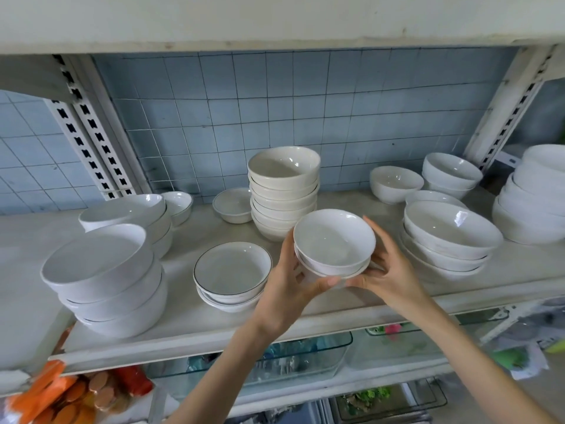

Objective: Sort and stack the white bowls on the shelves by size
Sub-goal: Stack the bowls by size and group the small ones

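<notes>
Left hand [287, 281], right hand [389, 275] hold bowl pair [334, 240] | cream stack [284, 191] behind, maybe touching

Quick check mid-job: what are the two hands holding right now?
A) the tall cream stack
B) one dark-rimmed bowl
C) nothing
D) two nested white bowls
D: the left hand and the right hand grip the nested white bowls from either side, one bowl sitting inside the other, in front of the tall cream stack.
</notes>
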### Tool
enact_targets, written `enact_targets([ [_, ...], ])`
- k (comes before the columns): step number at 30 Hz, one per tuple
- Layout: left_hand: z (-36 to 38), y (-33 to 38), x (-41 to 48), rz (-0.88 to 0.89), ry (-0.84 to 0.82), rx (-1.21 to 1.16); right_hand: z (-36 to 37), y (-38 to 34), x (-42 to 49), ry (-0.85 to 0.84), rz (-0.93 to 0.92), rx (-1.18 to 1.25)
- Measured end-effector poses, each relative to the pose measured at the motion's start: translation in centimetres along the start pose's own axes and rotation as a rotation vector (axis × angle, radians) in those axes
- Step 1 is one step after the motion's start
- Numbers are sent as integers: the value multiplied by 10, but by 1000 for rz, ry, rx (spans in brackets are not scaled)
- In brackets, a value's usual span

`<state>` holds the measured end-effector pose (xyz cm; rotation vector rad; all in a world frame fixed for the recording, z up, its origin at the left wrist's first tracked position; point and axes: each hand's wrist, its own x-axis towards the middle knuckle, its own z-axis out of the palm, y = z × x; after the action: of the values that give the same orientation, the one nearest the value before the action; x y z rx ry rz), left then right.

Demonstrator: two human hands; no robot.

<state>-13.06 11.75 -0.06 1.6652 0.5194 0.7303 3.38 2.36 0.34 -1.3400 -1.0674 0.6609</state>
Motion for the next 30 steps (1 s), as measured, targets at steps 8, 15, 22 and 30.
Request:
enact_targets([
  [8,-13,45,-14,128,104,44,16,-48,1,23,-189,32],
  [15,-38,63,-39,228,273,116,51,-66,4,-58,-294,58],
  [22,-75,80,-64,278,402,194,95,-76,14,-148,-341,157],
  [30,-135,98,-85,321,555,301,158,-101,37,-316,-372,181],
])
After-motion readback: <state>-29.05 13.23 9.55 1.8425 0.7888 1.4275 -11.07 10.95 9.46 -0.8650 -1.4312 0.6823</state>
